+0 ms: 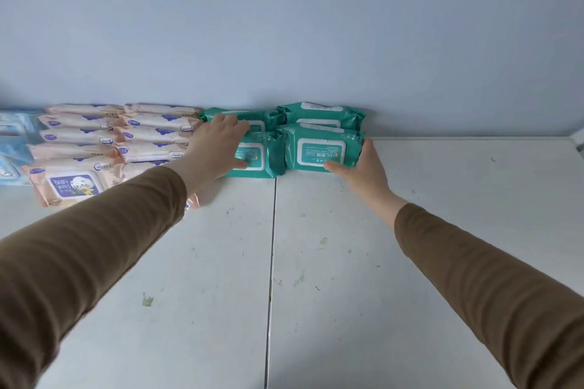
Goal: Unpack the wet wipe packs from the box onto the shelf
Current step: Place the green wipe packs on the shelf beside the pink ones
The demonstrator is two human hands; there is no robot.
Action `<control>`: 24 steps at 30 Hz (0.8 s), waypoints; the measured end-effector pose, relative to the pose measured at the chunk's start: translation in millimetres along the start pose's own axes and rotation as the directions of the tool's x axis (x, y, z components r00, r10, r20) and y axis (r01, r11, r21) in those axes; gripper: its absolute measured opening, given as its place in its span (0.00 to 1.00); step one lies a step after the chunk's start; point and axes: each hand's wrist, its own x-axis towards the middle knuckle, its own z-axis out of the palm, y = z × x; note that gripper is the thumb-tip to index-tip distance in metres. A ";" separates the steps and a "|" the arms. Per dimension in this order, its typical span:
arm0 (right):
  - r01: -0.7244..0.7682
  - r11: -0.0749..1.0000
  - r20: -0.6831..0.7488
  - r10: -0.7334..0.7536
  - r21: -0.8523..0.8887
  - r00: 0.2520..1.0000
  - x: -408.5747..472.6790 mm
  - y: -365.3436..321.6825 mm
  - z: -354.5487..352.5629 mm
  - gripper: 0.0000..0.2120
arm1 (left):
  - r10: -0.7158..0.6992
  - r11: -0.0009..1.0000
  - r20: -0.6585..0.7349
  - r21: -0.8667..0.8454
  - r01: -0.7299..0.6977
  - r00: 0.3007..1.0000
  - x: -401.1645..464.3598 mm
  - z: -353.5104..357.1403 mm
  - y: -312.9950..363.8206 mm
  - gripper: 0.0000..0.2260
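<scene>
Four teal wet wipe packs lie against the back wall on the white shelf (pixel 316 262), in two rows of two. My left hand (pixel 218 145) holds the left end of the front left teal pack (pixel 262 158), fingers over its top and thumb on its label. My right hand (pixel 363 170) grips the right end of the front right teal pack (pixel 319 148), thumb on its front edge and fingers round the end. The two back teal packs (pixel 319 112) sit right behind them. The box is out of view.
Pink baby wipe packs (pixel 72 183) fill the shelf to the left in two stacked rows, touching the teal ones. Blue packs (pixel 12 142) lie at the far left edge. A blue wall (pixel 284 25) closes the back. A seam (pixel 272 262) runs down the shelf's middle.
</scene>
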 end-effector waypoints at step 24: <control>0.096 0.904 0.160 -0.031 -0.416 0.987 -145.7 -4.8 -46.1 0.24 | -0.088 0.950 -0.011 -0.301 0.081 0.996 -130.6 -1.4 108.5 0.28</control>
